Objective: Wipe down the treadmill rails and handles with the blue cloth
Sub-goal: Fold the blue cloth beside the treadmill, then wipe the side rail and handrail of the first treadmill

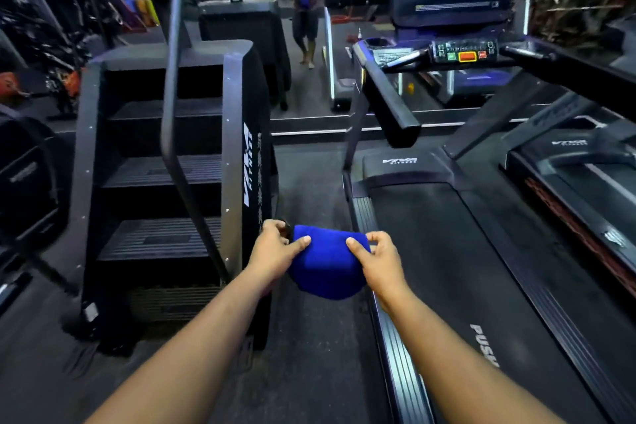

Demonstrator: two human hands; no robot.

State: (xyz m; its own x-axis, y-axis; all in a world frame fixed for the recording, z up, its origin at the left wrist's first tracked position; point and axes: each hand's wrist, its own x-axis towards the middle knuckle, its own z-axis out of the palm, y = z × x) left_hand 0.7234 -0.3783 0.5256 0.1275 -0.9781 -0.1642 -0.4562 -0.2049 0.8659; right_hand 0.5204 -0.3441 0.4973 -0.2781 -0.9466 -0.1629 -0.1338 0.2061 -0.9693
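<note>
While the soft, plush blue cloth [325,262] is sagging in a rounded fold between them, the left hand [275,251] is pinching its upper edge at nine o'clock and the right hand [378,258] is pinching it at three o'clock, fingers curled closed on the fabric. The cloth is hanging in the air just left of the treadmill's [447,251] ribbed metal side rail [395,354], its padded black handle [389,96] lying well apart at twelve o'clock.
</note>
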